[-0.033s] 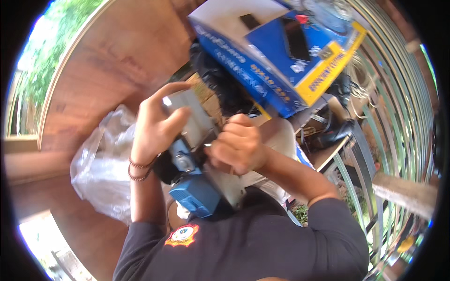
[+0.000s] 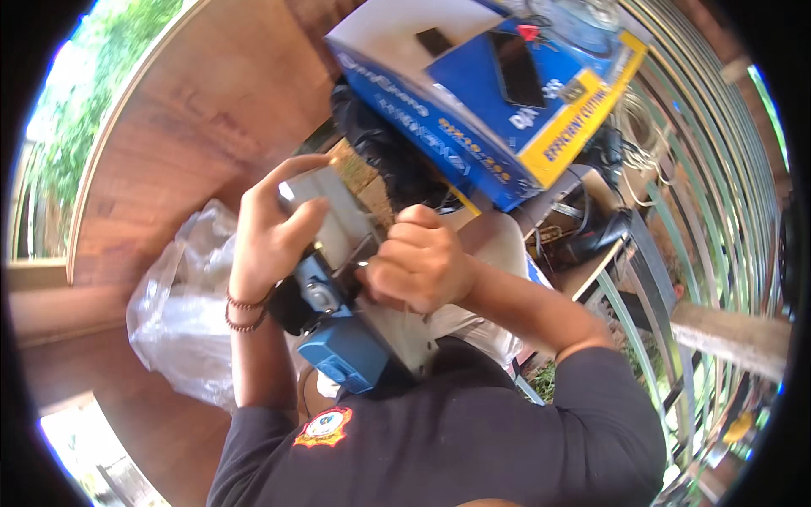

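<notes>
A blue and grey power tool (image 2: 345, 351) rests upright-to-tilted close against my shirt; its exact kind is not clear. My left hand (image 2: 274, 228) is wrapped round the grey metal part (image 2: 334, 207) at the tool's far end, thumb bent over the near face and fingers reaching across the far edge. At the tool's right side my right hand (image 2: 421, 260) is closed in a fist. A small shiny bit shows by its curled index finger, but what the fist holds is hidden. The pale flat side (image 2: 404, 338) of the tool extends below that fist.
A large blue, white and yellow cardboard box (image 2: 473, 110) lies beyond my hands, a dark phone-like slab (image 2: 517, 69) on it. Black plastic (image 2: 376, 139) bunches beneath. Clear plastic wrapping (image 2: 182, 313) lies on the left by a wooden panel (image 2: 203, 101). Metal railings (image 2: 718, 194) stand right.
The box, the tool and both hands sit slightly farther left in view. The hold of each hand looks the same.
</notes>
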Demonstrator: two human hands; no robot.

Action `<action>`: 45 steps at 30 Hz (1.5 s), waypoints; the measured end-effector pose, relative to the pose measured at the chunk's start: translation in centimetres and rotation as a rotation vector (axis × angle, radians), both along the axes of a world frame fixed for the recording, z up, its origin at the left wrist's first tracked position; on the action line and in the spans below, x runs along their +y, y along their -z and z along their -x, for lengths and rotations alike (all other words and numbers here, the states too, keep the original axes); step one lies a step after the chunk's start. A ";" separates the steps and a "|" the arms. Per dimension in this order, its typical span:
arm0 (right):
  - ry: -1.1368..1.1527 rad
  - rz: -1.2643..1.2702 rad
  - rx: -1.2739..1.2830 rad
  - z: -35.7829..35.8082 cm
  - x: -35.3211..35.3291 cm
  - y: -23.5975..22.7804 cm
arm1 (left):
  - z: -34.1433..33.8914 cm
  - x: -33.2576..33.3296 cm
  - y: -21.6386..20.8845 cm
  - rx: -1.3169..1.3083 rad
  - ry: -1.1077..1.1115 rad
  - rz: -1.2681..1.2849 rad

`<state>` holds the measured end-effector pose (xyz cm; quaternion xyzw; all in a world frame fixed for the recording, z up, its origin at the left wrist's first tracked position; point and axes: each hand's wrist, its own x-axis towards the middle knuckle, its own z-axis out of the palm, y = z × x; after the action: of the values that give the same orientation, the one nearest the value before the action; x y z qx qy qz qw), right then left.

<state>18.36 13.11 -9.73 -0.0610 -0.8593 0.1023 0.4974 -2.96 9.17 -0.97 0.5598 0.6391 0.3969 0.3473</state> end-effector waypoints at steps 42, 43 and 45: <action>-0.294 1.779 0.536 -7.7 -8.6 6.3 | -6.7 5.4 1.3 -0.435 0.439 -0.216; -0.269 1.759 0.566 -8.2 -8.8 6.8 | -8.0 5.4 1.1 -0.338 0.407 -0.219; -0.181 1.729 0.632 -9.7 -9.3 6.5 | -7.8 3.8 2.8 -0.190 0.364 -0.211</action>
<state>28.06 3.82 -16.23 -0.3129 -0.3099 0.7584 0.4805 4.82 13.00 -3.73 0.6592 0.4468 0.4433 0.4114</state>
